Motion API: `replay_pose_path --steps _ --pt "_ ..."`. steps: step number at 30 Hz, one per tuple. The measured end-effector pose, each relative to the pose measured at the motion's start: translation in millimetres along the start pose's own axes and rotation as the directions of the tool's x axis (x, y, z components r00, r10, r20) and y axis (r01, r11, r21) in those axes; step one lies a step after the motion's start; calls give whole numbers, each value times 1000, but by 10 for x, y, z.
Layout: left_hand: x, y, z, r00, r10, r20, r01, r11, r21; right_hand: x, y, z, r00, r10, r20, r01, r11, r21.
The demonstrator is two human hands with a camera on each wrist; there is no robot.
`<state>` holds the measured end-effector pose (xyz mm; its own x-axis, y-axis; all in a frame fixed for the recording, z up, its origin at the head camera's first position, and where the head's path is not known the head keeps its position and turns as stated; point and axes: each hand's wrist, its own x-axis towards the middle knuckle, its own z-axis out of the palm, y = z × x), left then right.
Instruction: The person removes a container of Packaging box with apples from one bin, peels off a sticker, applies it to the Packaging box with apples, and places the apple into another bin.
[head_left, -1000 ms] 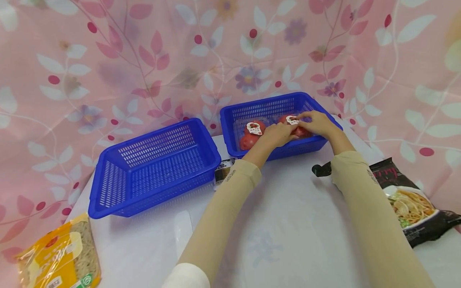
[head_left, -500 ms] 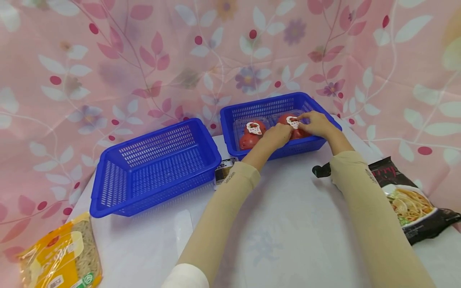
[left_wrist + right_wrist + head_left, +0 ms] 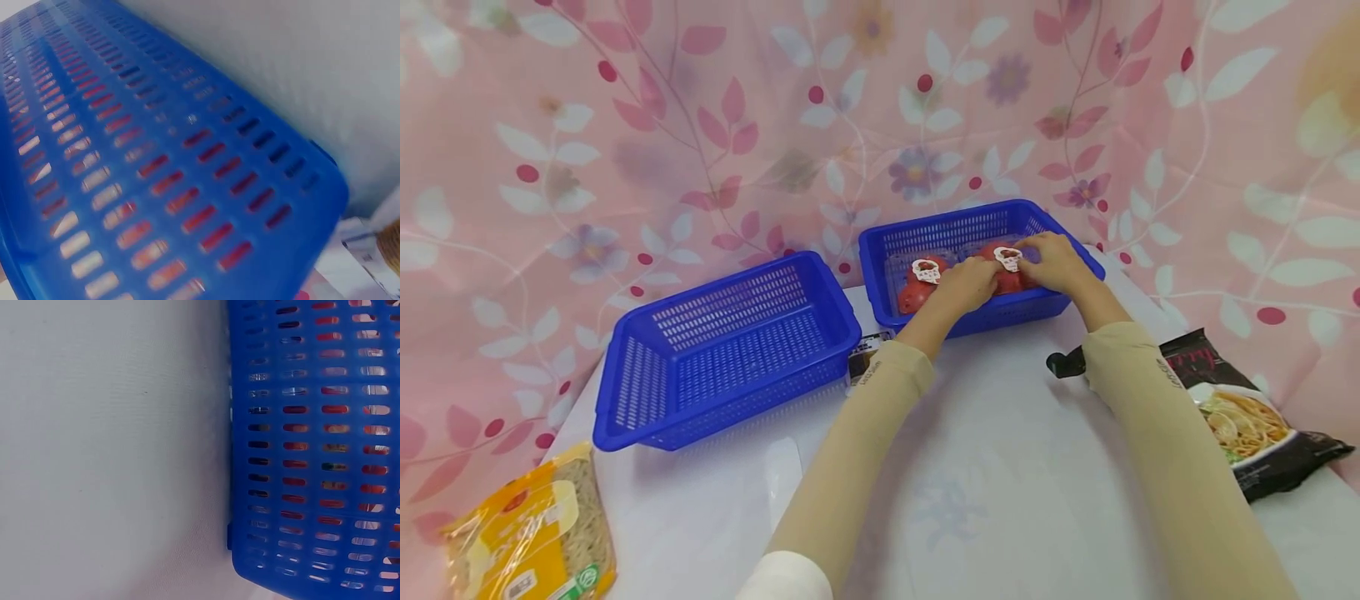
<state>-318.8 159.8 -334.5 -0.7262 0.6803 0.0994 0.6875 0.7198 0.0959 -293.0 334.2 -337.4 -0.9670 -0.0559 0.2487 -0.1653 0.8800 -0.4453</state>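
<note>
Two clear packs of red tomatoes with white labels sit side by side in the right blue basket (image 3: 887, 283). My left hand (image 3: 968, 283) reaches over the basket's near rim, its curled fingers at the near left of the right tomato pack (image 3: 1009, 282). Across from it, my right hand (image 3: 1054, 262) holds the same pack's right side, thumb and fingers bent close by the label (image 3: 1007, 258). The left tomato pack (image 3: 916, 296) lies just beyond my left wrist. Both wrist views show only the perforated basket wall (image 3: 150, 119), with red behind its slots; no fingers appear there.
An unfilled blue basket (image 3: 737, 354) stands to the left. Between the baskets lies a small package (image 3: 865, 354), partly behind my left sleeve. A yellow noodle bag (image 3: 535, 533) is at the front left; a black noodle bag (image 3: 1247, 417) lies right, partly behind my right forearm.
The left hand has drawn slightly left, away from the label. The right hand stays at the pack's right side. The whole head view has shifted a little.
</note>
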Motion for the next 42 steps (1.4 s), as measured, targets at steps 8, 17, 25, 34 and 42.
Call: replay_pose_path --steps 8,17,25,34,42 --pt "-75 -179 -31 990 50 -130 -33 991 132 29 -51 29 1000 -21 -23 20 999 -36" --pt "-179 -350 -81 991 -11 -134 31 988 153 20 -158 93 995 -61 -82 51 992 -112" --pt "-329 -540 -135 983 -70 -169 86 992 92 9 -330 134 983 -159 -89 144 977 -157" --pt "-525 -686 -184 978 -70 -198 100 984 146 -56 -459 228 972 -228 -60 216 963 -163" --pt "-760 -761 -186 983 -74 -168 97 986 135 -181 -534 312 967 -254 -6 249 951 -184"
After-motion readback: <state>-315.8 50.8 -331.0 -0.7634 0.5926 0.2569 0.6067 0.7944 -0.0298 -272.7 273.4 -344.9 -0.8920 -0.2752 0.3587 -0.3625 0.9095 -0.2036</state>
